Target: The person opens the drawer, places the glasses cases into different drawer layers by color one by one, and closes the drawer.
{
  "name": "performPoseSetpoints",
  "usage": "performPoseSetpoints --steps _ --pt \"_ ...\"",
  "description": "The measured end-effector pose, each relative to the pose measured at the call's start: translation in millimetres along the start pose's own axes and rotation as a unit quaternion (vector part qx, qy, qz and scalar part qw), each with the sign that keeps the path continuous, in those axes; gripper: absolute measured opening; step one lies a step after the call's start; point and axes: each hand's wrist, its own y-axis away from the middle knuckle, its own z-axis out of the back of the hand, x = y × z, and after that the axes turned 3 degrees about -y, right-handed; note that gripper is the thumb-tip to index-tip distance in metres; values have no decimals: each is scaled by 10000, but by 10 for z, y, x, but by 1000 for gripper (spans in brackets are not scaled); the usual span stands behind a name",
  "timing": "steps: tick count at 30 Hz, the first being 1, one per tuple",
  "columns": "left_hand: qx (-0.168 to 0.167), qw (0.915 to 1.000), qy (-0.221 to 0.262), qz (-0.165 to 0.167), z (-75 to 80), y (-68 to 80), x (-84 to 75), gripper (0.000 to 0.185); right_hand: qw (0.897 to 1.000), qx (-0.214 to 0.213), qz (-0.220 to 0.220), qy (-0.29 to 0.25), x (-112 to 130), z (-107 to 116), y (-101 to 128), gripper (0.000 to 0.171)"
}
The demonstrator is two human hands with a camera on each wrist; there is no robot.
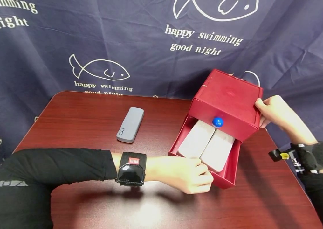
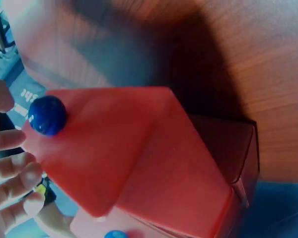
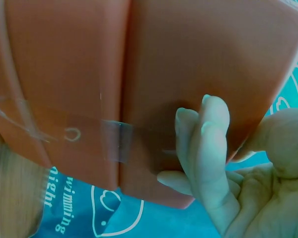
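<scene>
A red drawer box [image 1: 230, 92] with a blue knob [image 1: 217, 122] on its upper front stands at the table's right side. Its lower drawer [image 1: 227, 182] is pulled out and holds two white, round-cornered flat pieces [image 1: 197, 139] side by side. My left hand [image 1: 188, 177] is at the drawer's front, fingers loosely bent; in the left wrist view they lie beside the drawer's own blue knob [image 2: 47, 115], not around it. My right hand [image 1: 277, 113] grips the box's right side, thumb at the top edge and fingers [image 3: 211, 158] against the red wall.
A grey glasses case [image 1: 131, 124] with a small spectacles mark lies left of the box on the brown table [image 1: 92, 127]. Behind the table hangs a dark blue cloth [image 1: 147, 57] with fish drawings and white lettering. Clear tape [image 3: 116, 141] runs along the box's wall.
</scene>
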Motion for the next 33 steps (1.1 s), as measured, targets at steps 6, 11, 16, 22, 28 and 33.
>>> performPoseSetpoints --steps 6,11,16,22,28,33 --pt "5 9998 -197 58 -69 61 -105 29 9999 -88 76 48 -28 -11 7 49" --pt "2 9992 -397 87 -99 111 -172 26 9997 -168 91 121 -33 -24 11 51" --pt "-146 9980 -477 382 -149 118 -235 23 9994 -221 24 249 -34 -27 -1 52" --pt "61 9971 -641 412 -180 115 -286 23 9985 -310 -24 452 -29 -25 -8 54" --pt "17 9958 -812 427 -242 77 -296 21 9981 -362 -44 501 -33 -31 5 54" --pt "-189 9963 -671 510 -294 49 -280 22 9973 -396 -46 614 -47 -45 25 54"
